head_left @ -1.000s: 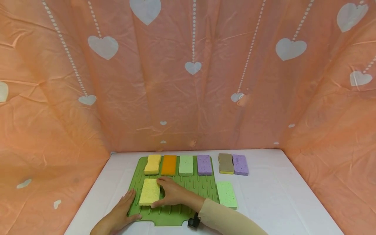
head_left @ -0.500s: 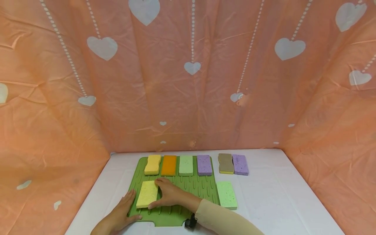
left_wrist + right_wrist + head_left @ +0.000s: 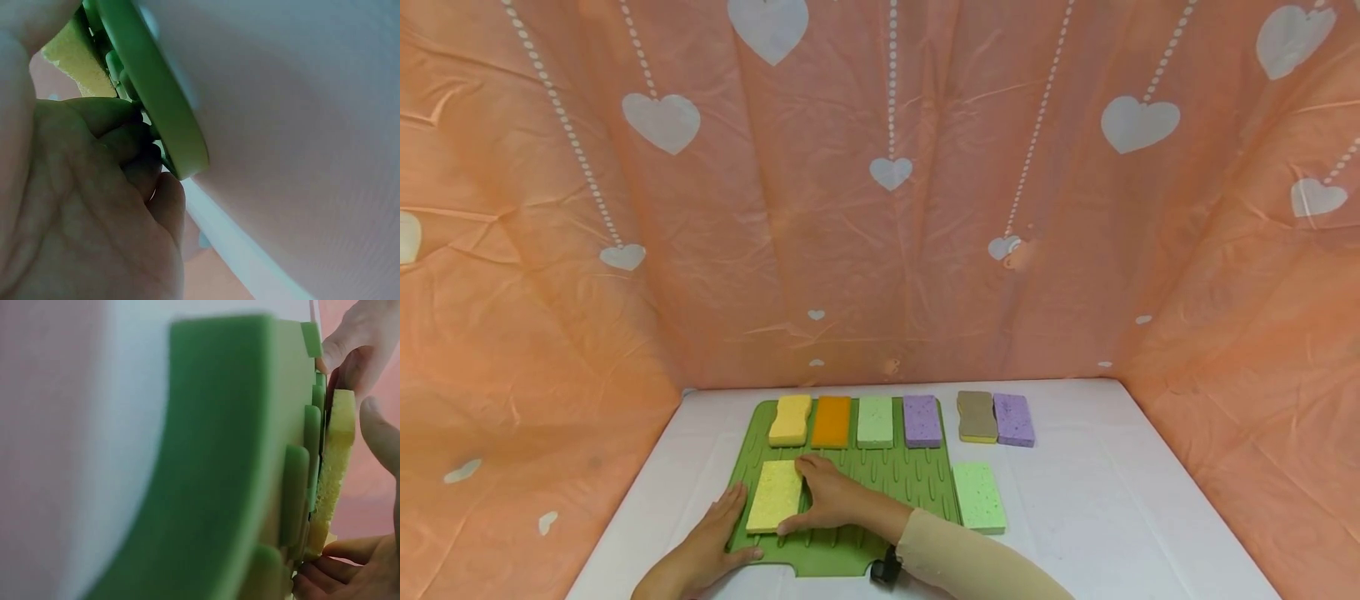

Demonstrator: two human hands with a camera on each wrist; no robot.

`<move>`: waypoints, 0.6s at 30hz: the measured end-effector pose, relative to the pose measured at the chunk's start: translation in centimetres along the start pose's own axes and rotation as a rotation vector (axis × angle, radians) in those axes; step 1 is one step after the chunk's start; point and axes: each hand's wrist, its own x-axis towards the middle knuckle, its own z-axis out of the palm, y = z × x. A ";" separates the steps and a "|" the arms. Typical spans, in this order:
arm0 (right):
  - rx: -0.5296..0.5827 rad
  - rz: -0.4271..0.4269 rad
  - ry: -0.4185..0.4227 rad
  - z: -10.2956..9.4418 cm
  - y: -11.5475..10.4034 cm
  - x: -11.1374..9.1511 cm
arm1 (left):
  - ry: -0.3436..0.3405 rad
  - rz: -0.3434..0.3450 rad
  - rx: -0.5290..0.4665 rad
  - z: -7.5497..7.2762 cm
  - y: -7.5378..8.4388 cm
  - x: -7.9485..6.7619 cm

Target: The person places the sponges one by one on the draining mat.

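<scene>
A light yellow rectangular sponge [image 3: 775, 497] lies on the left front part of a green ridged mat [image 3: 880, 542]. My right hand [image 3: 835, 496] holds this sponge from its right side, fingers at the far corner and thumb at the near one. In the right wrist view, the fingers [image 3: 350, 565] meet one end of the sponge [image 3: 337, 456], and the thumb is by the other. My left hand [image 3: 711, 533] rests at the mat's left edge, its thumb on the front left corner. Seen from the left wrist, its fingers lie along the mat's edge [image 3: 165, 112].
Along the mat's back sit a wavy yellow sponge [image 3: 790, 420], an orange sponge [image 3: 831, 422], a pale green sponge [image 3: 875, 422] and a purple sponge [image 3: 922, 422]. On the white table right of it lie a grey-topped sponge [image 3: 977, 415], another purple one [image 3: 1014, 419] and a green one [image 3: 979, 497].
My right hand has shifted the light yellow sponge slightly left and toward me, and it has turned a little. Over the last half second it barely moves. The left hand stays in place.
</scene>
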 end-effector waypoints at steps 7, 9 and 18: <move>0.069 0.005 -0.010 -0.4 -0.1 -0.7 | -0.009 0.011 0.012 0.0 -0.3 0.0; 0.085 0.006 -0.013 -0.6 0.0 -0.9 | -0.008 0.020 0.003 0.1 -0.4 0.1; 0.182 0.018 0.001 -1.5 1.1 -2.2 | 0.007 0.052 0.031 0.0 -0.2 0.1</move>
